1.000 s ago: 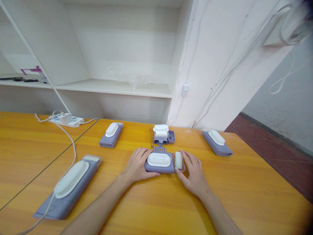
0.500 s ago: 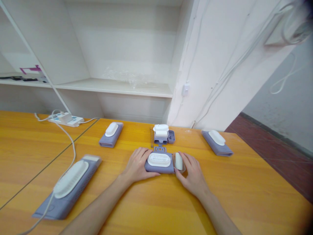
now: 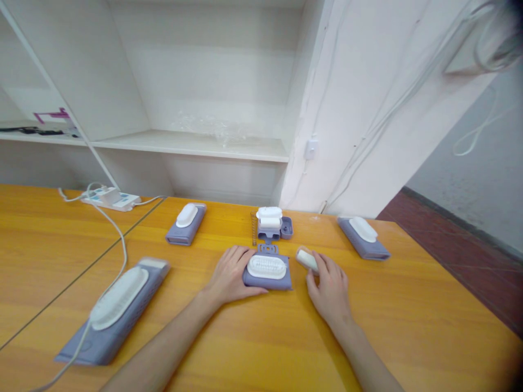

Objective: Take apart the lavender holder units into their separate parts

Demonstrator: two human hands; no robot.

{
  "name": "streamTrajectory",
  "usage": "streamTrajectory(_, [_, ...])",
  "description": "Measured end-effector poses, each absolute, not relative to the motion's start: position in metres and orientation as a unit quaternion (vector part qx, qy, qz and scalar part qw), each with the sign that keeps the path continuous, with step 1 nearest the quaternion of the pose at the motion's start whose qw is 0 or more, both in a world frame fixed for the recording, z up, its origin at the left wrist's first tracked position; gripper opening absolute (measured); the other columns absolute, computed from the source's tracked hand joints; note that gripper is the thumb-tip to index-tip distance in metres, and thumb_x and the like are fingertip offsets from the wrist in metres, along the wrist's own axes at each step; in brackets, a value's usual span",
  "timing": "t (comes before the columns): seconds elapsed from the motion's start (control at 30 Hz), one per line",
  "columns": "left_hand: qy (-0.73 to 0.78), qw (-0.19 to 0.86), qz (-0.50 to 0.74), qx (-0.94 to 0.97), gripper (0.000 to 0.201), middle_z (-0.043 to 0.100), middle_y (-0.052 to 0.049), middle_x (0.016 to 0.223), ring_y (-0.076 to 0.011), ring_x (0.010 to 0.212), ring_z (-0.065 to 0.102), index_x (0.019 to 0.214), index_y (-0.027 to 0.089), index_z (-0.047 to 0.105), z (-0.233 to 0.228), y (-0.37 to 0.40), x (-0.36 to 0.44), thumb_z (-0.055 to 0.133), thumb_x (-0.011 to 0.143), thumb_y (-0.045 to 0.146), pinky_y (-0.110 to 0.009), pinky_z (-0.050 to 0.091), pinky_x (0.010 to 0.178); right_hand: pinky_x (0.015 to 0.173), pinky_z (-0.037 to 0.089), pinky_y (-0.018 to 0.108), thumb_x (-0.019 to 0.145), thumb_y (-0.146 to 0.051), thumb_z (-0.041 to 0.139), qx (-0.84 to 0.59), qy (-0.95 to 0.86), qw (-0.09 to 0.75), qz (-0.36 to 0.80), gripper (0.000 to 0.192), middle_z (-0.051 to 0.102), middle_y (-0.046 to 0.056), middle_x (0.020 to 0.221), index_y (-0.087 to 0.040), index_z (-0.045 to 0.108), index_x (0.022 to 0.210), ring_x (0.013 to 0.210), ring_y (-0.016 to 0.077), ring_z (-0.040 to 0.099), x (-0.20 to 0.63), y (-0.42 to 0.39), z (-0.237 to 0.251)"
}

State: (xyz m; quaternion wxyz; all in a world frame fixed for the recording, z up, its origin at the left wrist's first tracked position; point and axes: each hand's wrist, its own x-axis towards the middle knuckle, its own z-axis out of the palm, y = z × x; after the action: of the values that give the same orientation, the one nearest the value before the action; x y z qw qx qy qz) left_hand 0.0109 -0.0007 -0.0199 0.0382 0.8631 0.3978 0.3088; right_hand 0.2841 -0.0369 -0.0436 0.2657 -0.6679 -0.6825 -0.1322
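Small plastic parts, light and stiff.
Left hand (image 3: 229, 275) flat against the purple brush block (image 3: 267, 270); right hand (image 3: 330, 288) pinches the white cap (image 3: 307, 259) beside it by its edges.

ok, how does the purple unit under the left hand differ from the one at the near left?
The middle unit looks smaller and sits square-on; the near-left unit looks bigger and lies angled. The left hand rests against the middle unit; the near-left one is untouched, with a white cable running by it. Both are purple with a white oval pad.
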Motion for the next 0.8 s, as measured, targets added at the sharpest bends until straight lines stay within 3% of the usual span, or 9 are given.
streamTrajectory(0.17, [0.397, 0.042, 0.303, 0.865, 0.084, 0.055, -0.012, 0.113, -0.0283, 0.102, 0.050, 0.124, 0.017, 0.047, -0.020, 0.000, 0.011, 0.066, 0.062, 0.070, -0.044, 0.042, 0.092, 0.094, 0.037, 0.048, 0.086, -0.027, 0.049, -0.646, -0.671, 0.324, -0.165, 0.040, 0.054, 0.013, 0.121, -0.016, 0.049, 0.124, 0.109, 0.0290, 0.049, 0.283, -0.040, -0.039])
streamTrajectory(0.33, [0.396, 0.049, 0.300, 0.867, 0.085, 0.054, -0.012, 0.115, -0.0280, 0.103, 0.050, 0.125, 0.017, 0.046, -0.020, 0.000, 0.011, 0.066, 0.061, 0.070, -0.043, 0.042, 0.092, 0.093, 0.039, 0.043, 0.084, -0.022, 0.054, -0.538, -0.744, 0.377, -0.125, 0.047, 0.054, 0.012, 0.122, -0.020, 0.044, 0.130, 0.112, 0.0267, 0.049, 0.273, -0.048, -0.030])
streamTrajectory(0.5, [0.383, 0.058, 0.301, 0.871, 0.085, 0.055, -0.012, 0.114, -0.0276, 0.103, 0.050, 0.125, 0.017, 0.047, -0.019, -0.002, 0.011, 0.065, 0.062, 0.071, -0.043, 0.043, 0.092, 0.096, 0.040, 0.045, 0.084, -0.025, 0.056, -0.472, -0.807, 0.350, -0.062, 0.055, 0.053, 0.013, 0.123, -0.019, 0.038, 0.135, 0.115, 0.0273, 0.048, 0.265, -0.054, -0.029])
streamTrajectory(0.8, [0.363, 0.072, 0.299, 0.880, 0.084, 0.056, -0.012, 0.113, -0.0278, 0.102, 0.052, 0.126, 0.018, 0.045, -0.018, -0.002, 0.011, 0.065, 0.062, 0.070, -0.043, 0.043, 0.091, 0.100, 0.042, 0.044, 0.079, -0.041, 0.062, -0.482, -0.823, 0.300, 0.019, 0.074, 0.050, 0.013, 0.130, -0.018, 0.029, 0.142, 0.120, 0.0280, 0.046, 0.259, -0.058, -0.024])
